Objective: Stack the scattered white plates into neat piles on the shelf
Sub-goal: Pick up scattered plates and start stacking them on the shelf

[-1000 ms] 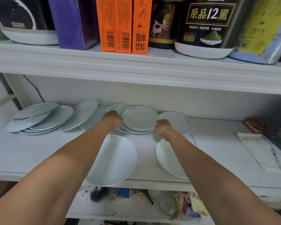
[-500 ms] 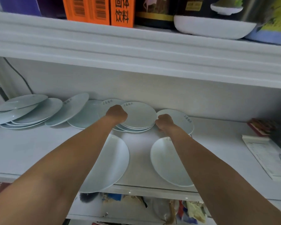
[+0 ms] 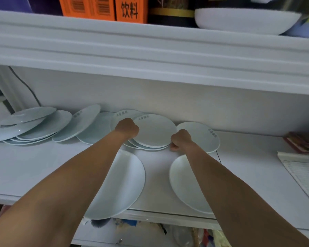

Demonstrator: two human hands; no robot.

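A small pile of white plates (image 3: 154, 131) sits at the back middle of the white shelf (image 3: 34, 168). My left hand (image 3: 127, 128) grips the pile's left rim and my right hand (image 3: 180, 139) grips its right rim, both with fingers curled. Behind the right hand lies a single plate (image 3: 202, 135). One plate (image 3: 125, 184) lies at the front under my left forearm, overhanging the shelf edge. Another front plate (image 3: 184, 182) is partly hidden by my right forearm. Overlapping plates (image 3: 30, 125) spread along the back left, and two more plates (image 3: 86, 124) lean between them and the pile.
A low upper shelf (image 3: 150, 50) hangs close above, carrying orange boxes (image 3: 103, 6) and a white-based container (image 3: 243, 20). Papers (image 3: 300, 170) and a red packet (image 3: 300, 141) lie at the right. A cable (image 3: 28, 86) runs down the back left. Clutter fills the shelf below.
The camera has come closer and tilted down. Both hands stay on the rims of the middle pile, which sits about where it was.
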